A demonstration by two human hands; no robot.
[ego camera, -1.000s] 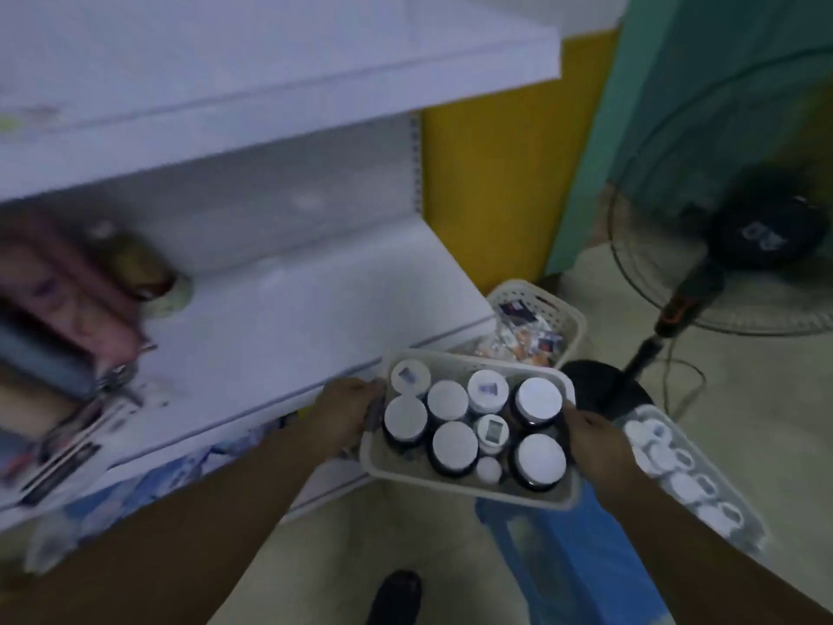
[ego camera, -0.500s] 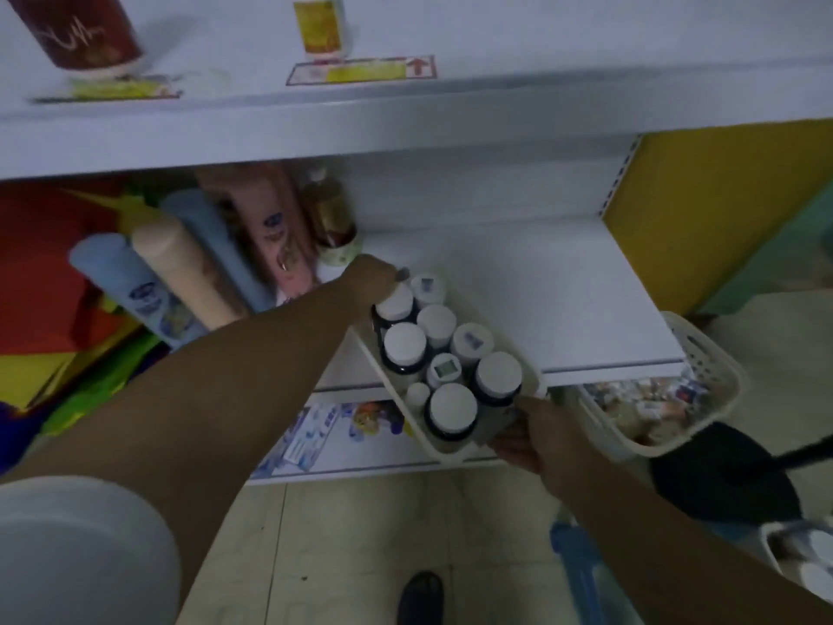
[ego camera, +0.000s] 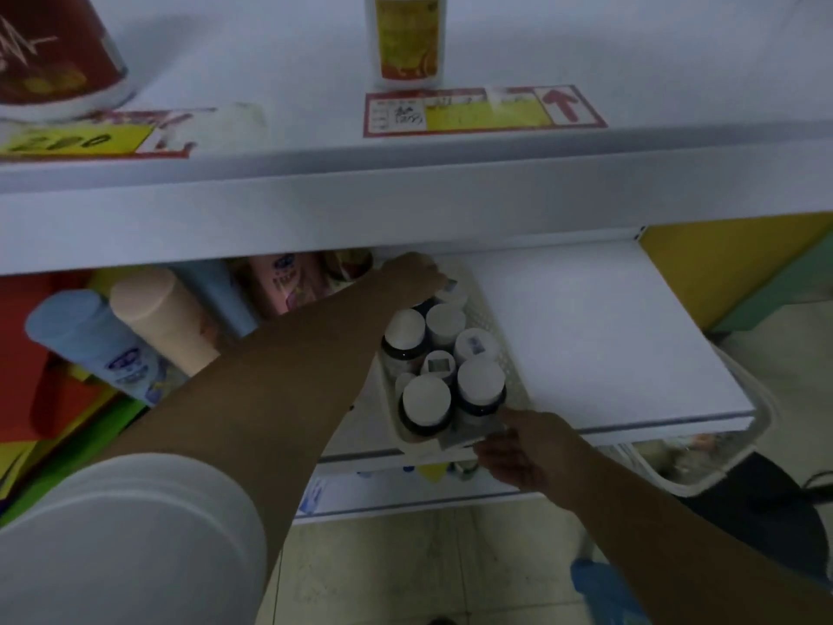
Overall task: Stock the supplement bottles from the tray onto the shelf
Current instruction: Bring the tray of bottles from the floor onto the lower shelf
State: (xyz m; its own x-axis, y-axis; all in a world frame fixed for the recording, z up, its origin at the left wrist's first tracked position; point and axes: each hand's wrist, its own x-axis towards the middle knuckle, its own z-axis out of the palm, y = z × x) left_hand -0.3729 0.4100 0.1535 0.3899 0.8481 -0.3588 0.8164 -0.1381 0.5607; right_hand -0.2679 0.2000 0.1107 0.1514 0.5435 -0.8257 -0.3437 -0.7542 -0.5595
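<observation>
A white lattice tray (ego camera: 501, 336) lies on the white lower shelf (ego camera: 595, 336), its near end over the shelf's front edge. Several supplement bottles (ego camera: 426, 401) with white lids and dark bodies stand packed inside it. My left hand (ego camera: 412, 276) reaches under the upper shelf (ego camera: 405, 196) and curls over the tray's far end, next to the farthest bottle. My right hand (ego camera: 518, 448) grips the tray's near end from below. The far rim under my left fingers is hidden.
Pale tubes (ego camera: 157, 322) and a pink pack (ego camera: 288, 281) lie to the left of the tray on the lower shelf. A yellow-labelled bottle (ego camera: 408, 38) and a red canister (ego camera: 54, 51) stand on the upper shelf. A white basket (ego camera: 721, 462) sits at the lower right.
Both hands lifted the tray from waist height onto the lower shelf and slid it further in. My view has turned towards the shelves.
</observation>
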